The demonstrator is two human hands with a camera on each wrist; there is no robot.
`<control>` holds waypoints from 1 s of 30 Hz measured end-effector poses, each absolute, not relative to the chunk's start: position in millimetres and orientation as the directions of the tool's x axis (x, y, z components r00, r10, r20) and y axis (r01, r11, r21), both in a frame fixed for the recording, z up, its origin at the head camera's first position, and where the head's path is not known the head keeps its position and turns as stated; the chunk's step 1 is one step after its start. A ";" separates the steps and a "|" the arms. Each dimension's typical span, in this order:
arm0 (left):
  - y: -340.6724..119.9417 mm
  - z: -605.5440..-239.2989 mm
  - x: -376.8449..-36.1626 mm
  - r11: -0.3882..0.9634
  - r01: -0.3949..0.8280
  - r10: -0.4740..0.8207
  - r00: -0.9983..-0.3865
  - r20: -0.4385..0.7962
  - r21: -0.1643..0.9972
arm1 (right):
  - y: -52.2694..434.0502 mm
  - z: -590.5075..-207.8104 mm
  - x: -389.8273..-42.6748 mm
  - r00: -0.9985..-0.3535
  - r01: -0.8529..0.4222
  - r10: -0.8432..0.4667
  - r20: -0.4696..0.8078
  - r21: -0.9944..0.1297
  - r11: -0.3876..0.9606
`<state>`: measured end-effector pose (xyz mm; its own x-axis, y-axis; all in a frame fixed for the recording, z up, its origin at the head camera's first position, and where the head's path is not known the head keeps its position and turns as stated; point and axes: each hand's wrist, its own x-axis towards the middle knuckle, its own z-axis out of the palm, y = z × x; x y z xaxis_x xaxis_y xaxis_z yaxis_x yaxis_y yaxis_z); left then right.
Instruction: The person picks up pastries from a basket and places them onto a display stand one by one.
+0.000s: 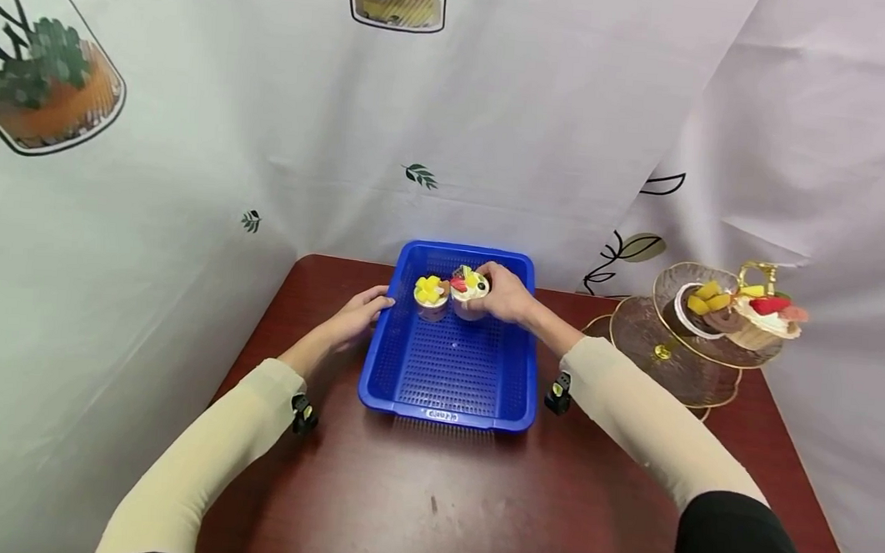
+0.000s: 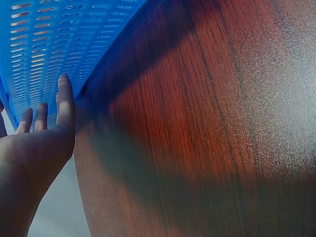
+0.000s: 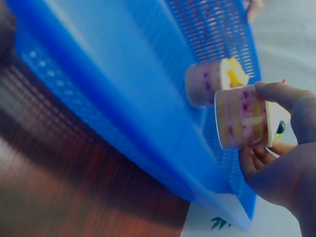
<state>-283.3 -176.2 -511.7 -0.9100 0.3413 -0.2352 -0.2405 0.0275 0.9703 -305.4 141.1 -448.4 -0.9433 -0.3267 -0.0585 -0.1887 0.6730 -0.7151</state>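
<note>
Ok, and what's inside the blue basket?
One dessert cup topped with yellow pieces stands in the blue basket. A second cup, held by the right hand, is above its floor or resting on it; I can't tell. The floor beneath both cups is covered.

Basket [image 1: 449, 364]: blue plastic, smooth with a soft sheen on the rim, perforated mesh on walls and base. Left cup [image 1: 431, 313] and right cup [image 3: 242, 121]: see-through plastic look, smooth, slightly glossy. Tabletop [image 1: 371, 490]: red-brown wood grain, satin, shiny patch at front. Stand [image 1: 640, 341]: clear, textured tiers, glass or plastic, can't tell; edges shiny gold, metal-looking. Backdrop [image 1: 496, 121]: printed cloth, creased, mostly matt. 2 cream sleeves [image 1: 653, 421]: matt cloth.
</note>
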 end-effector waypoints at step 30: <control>-178.7 -511.0 -280.9 0.143 -0.188 0.336 -0.914 -0.226 0.972 | 201.6 -398.5 -208.7 -0.927 -0.375 -0.177 0.331 -0.840 0.393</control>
